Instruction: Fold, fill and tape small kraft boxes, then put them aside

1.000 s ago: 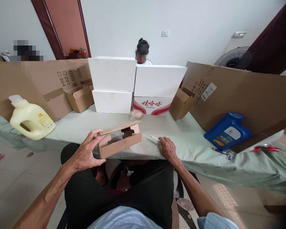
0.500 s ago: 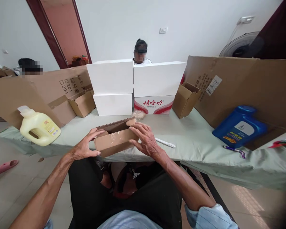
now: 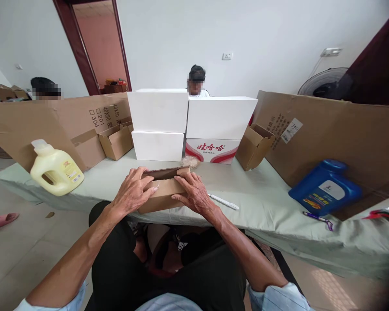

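Note:
A small brown cardboard box (image 3: 164,199) rests near the table's front edge, its top open toward the far side. My left hand (image 3: 132,192) grips its left end, thumb lying along the near panel and fingers over the flap. At the other end, my right hand (image 3: 194,192) holds the box's right corner, with fingers on a folded flap and the thumb on the near panel. A white pen-like tool (image 3: 223,201) lies just right of my right hand. Behind the box sits a crumpled clump of clear tape (image 3: 189,162).
White boxes (image 3: 158,110) stand stacked at the back, flanked by open cardboard boxes (image 3: 253,147) and large cardboard sheets (image 3: 343,142). A yellow jug (image 3: 56,170) stands left; a blue bottle (image 3: 326,185) and purple pen (image 3: 317,219) lie right. A person (image 3: 197,82) sits opposite.
My left hand has moved right and up onto the box's near panel, its thumb now pressing there. The right hand keeps its hold on the right end. The view has shifted slightly.

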A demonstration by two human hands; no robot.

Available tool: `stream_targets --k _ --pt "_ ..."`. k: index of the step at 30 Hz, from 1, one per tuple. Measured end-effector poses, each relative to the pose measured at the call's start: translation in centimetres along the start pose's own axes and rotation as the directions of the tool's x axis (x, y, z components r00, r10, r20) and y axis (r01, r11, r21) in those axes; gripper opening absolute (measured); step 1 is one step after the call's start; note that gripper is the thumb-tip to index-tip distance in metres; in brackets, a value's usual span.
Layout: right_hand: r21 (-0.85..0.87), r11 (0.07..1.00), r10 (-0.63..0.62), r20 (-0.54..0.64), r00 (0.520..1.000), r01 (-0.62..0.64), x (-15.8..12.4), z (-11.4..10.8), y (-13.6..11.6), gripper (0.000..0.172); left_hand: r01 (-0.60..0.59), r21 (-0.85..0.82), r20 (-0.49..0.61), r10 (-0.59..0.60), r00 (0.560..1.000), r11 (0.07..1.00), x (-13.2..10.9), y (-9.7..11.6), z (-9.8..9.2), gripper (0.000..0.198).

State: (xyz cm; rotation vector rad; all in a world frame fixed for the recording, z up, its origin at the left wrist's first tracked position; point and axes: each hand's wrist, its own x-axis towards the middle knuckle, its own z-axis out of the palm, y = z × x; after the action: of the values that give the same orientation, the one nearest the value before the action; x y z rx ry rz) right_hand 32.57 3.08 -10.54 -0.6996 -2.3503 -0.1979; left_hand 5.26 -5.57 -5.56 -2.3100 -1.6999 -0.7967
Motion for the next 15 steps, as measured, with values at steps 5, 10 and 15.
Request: stream_targets --k 5,10,15 --pt "-0.018 1.0 0.014 -0.001 1.0 -0.014 0.3 0.3 0.0 0.058 0.015 -0.074 -0.041 -0.018 0.999 0.997 1.0 -1.3 1.1 0.025" --pt "-0.018 1.0 0.018 0.005 1.0 -0.018 0.5 0.2 -0.5 0.056 0.069 -0.179 -0.099 -0.088 0.991 0.981 1.9 -2.0 2.2 0.02" --pt "-0.027 1.0 0.008 0.011 1.0 -0.008 1.0 0.6 -1.1 0.063 0.122 -0.255 -0.13 -0.159 0.979 0.959 2.3 -2.0 3.1 0.016"
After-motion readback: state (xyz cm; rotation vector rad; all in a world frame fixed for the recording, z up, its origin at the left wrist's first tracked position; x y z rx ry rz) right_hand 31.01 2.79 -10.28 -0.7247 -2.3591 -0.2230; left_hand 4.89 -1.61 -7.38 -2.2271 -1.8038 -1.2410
